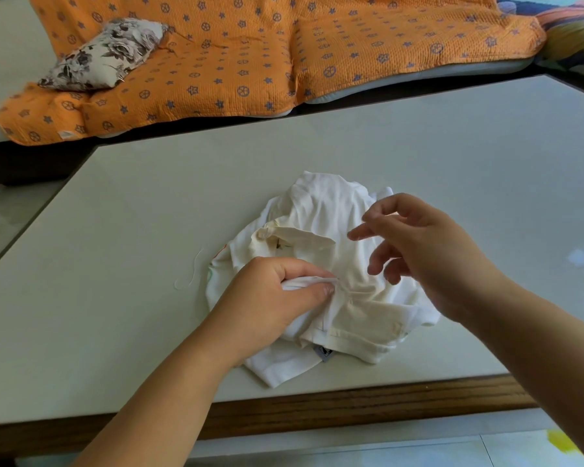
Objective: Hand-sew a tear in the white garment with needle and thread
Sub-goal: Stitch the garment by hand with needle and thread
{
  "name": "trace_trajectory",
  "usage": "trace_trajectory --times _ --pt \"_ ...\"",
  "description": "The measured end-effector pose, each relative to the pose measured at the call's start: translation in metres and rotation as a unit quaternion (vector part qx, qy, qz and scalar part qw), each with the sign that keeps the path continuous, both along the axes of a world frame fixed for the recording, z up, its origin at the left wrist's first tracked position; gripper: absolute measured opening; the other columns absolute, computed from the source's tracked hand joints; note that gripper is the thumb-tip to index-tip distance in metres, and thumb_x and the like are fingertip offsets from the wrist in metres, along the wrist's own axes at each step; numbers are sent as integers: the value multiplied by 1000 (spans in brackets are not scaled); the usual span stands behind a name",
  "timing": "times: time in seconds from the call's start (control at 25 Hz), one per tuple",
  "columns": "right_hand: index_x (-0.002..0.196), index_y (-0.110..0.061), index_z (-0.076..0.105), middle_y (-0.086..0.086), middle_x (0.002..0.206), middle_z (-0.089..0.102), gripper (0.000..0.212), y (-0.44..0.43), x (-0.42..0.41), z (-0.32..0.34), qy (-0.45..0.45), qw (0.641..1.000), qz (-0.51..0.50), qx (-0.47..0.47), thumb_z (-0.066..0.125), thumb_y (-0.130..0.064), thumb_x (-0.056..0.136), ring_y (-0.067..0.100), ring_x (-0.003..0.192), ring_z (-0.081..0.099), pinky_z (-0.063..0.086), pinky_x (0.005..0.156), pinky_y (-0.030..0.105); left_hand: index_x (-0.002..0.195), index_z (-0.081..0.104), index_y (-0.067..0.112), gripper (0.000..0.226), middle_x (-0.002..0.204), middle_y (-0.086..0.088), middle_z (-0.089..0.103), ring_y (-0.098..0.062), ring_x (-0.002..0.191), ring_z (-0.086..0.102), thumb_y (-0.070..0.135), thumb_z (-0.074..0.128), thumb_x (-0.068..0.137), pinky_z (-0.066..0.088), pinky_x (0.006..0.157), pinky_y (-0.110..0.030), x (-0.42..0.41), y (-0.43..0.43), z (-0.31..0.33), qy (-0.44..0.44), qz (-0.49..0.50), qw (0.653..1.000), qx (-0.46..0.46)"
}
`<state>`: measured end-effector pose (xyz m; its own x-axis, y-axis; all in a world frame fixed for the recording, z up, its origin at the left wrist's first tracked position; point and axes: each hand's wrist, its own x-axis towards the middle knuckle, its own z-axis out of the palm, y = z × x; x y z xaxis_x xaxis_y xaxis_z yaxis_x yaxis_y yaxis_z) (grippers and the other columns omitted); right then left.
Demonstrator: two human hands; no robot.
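The white garment (321, 210) lies bunched on the table (452, 156) close to its near edge, with a loose thread (193, 271) on the bare top just to its left. The left hand (267, 298) rests on the garment's left part, its grip closed round a raised fold, which is pinched between thumb and curled fingers. The right hand (429, 244) hovers over the garment's right part with fingers loosely curled and thumb and forefinger near each other but apart; whether that grip has a needle or thread in it I cannot tell.
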<state>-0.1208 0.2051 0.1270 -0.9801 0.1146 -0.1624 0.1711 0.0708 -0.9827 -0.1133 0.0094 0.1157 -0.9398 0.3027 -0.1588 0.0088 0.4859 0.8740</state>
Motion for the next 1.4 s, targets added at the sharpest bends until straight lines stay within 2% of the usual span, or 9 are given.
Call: trace_trajectory --times 0.12,0.28,0.48,0.72,0.88,1.0,1.12,1.28,1.4 --pt "96 -6 53 15 84 75 9 4 -2 5 -25 978 17 -206 47 -10 102 23 57 69 51 45 23 96 78 32 12 99 22 74 9 100 64 29 72 86 46 88 -13 -2 -1 1 -37 5 999 36" --pt "93 -6 52 20 81 71 14 5 -4 5 19 962 -21 -270 43 -1 102 36 86 74 63 75 36 95 79 30 12 100 19 75 10 102 64 28 72 85 42 86 -12 -4 -3 2 -62 10 996 56" --pt "90 -8 54 17 95 74 15 9 -9 -1 81 978 -66 -178 45 -8 103 28 98 73 56 94 41 94 78 28 12 99 16 76 7 101 66 24 71 86 46 83 -9 -3 -5 4 -83 -1 994 70" --pt "90 -12 53 11 91 76 14 7 -6 -4 115 987 -84 -73 47 -11 103 22 90 74 57 88 40 92 79 27 11 99 14 76 4 101 67 22 71 86 48 82 -9 -3 -6 6 -92 3 992 83" --pt "93 -11 52 3 86 77 12 -6 13 5 25 998 50 10 47 -17 103 31 65 73 53 58 37 94 79 26 12 101 12 76 2 103 67 22 72 84 45 93 -18 -4 -7 6 -94 8 991 94" --pt "95 -11 56 5 81 76 12 -15 26 3 -60 987 146 29 49 -20 101 32 70 74 58 67 39 92 80 29 12 100 13 76 3 104 66 27 73 82 44 93 -19 -4 -9 9 -77 8 994 82" --pt "94 -11 56 7 75 74 12 -13 26 4 -44 989 131 51 49 -18 100 29 69 75 60 76 43 87 80 32 9 94 17 76 8 98 65 28 75 81 43 89 -17 -6 -16 14 -46 21 998 42" --pt "91 -21 53 3 68 73 11 -11 25 5 24 970 140 199 48 -23 101 16 57 70 51 60 18 85 79 30 7 91 16 76 4 93 68 25 75 82 47 91 -23 -7 -21 17 -31 30 999 31" --pt "90 -26 58 2 63 70 12 -14 29 6 49 962 160 214 53 -21 99 8 47 63 42 48 9 86 79 28 7 91 13 76 1 93 69 24 74 83 48 90 -24 -7 -21 16 -29 27 999 31"
